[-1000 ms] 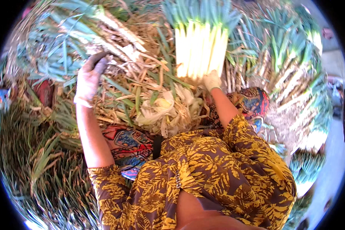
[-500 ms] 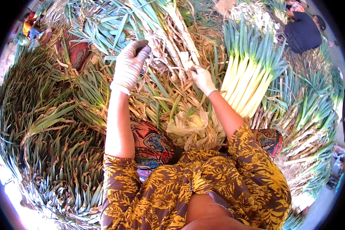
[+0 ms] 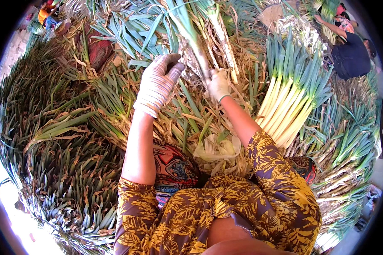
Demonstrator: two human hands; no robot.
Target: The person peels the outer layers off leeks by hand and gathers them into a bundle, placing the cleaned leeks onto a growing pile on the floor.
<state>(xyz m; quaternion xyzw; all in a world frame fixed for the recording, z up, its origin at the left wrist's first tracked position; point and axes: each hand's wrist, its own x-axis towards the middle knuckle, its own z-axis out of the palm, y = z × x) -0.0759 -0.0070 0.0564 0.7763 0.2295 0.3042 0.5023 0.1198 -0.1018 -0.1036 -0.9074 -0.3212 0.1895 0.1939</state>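
My right hand (image 3: pixel 219 86), in a pale glove, is closed around the lower end of a leek (image 3: pixel 195 42). Its stem is blurred and its green leaves point away from me. Just left of it, my left hand (image 3: pixel 158 84) wears a striped work glove. Its fingers bend loosely with a gap to the thumb, and nothing shows between them. Beyond both hands lie untrimmed leeks (image 3: pixel 226 44) with brown, dirty stems. To the right rests a fan of cleaned leeks (image 3: pixel 285 91), white stems toward me.
Dense rows of leeks (image 3: pixel 51 170) stand at my left, and more leeks (image 3: pixel 349 157) are piled on the right. Dry peelings and a thin clear plastic bag (image 3: pixel 217 148) lie before my lap. Other people work at the far left (image 3: pixel 47 16) and far right (image 3: pixel 351 57).
My right hand has shifted from the ends of the brown stems onto one leek, now drawn nearer my left hand. The left hand keeps its bent shape. The whole view has shifted slightly.
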